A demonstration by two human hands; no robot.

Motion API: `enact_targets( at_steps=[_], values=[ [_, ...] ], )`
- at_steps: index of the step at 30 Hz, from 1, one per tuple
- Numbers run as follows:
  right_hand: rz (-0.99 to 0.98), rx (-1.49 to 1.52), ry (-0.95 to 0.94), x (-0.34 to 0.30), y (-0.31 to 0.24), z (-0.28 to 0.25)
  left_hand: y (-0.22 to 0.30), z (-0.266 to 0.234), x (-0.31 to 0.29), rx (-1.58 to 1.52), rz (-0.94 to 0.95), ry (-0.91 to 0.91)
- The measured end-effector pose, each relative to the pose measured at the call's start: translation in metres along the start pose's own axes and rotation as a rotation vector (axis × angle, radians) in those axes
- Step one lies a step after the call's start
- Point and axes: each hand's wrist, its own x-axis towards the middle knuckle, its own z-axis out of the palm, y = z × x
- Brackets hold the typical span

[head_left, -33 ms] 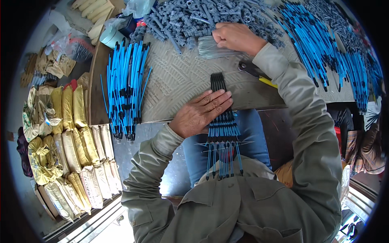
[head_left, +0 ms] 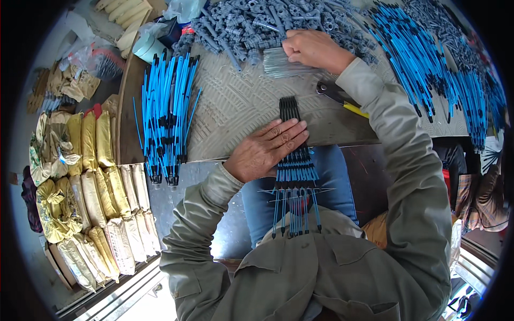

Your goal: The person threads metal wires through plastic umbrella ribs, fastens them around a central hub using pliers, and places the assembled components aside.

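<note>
My left hand (head_left: 267,145) lies flat, fingers stretched out, across a fan-shaped row of thin blue-and-black rods (head_left: 289,108). The row reaches from the table over its near edge toward my lap, its lower ends spreading apart. Thin metal wires (head_left: 324,189) cross the rods below my hand and stick out at both sides. Farther off, my right hand (head_left: 313,49) is closed at a stack of thin straight metal wires (head_left: 284,62); its fingertips touch the stack, but what is between them is hidden. Pliers with a yellow handle (head_left: 355,109) lie right of the rods.
Grey plastic parts (head_left: 241,29) are heaped at the back of the table (head_left: 225,117). Blue-and-black rod bundles lie at left (head_left: 167,107) and at right (head_left: 407,53). A pale green cup (head_left: 147,48) stands at back left. Gold packets (head_left: 91,198) fill the left side.
</note>
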Motion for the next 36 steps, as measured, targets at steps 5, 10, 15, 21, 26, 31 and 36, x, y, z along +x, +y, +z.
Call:
enact_targets(
  at_steps=[5, 10, 15, 21, 26, 31, 36],
  values=[
    [-0.003, 0.018, 0.051, 0.005, -0.006, 0.000, -0.001, 0.002, -0.003, 0.002, 0.003, 0.014],
    [0.083, -0.016, 0.261, -0.020, -0.027, -0.015, 0.000, 0.003, 0.001, 0.008, 0.010, 0.005],
    [0.061, 0.532, 0.108, -0.097, -0.079, -0.023, 0.003, -0.002, 0.001, -0.084, -0.005, 0.061],
    [0.164, 0.272, 0.222, -0.120, -0.053, -0.007, 0.005, -0.002, 0.004, -0.065, -0.031, 0.034],
    [0.115, 0.224, 0.203, -0.120, -0.053, -0.010, 0.005, -0.001, 0.006, -0.020, -0.046, 0.027],
    [0.132, 0.192, 0.191, -0.119, -0.060, -0.014, 0.005, -0.002, 0.006, -0.013, -0.045, 0.026],
    [0.139, 0.134, 0.147, -0.116, -0.060, -0.016, 0.005, -0.002, 0.006, -0.018, -0.049, 0.031]
  ],
)
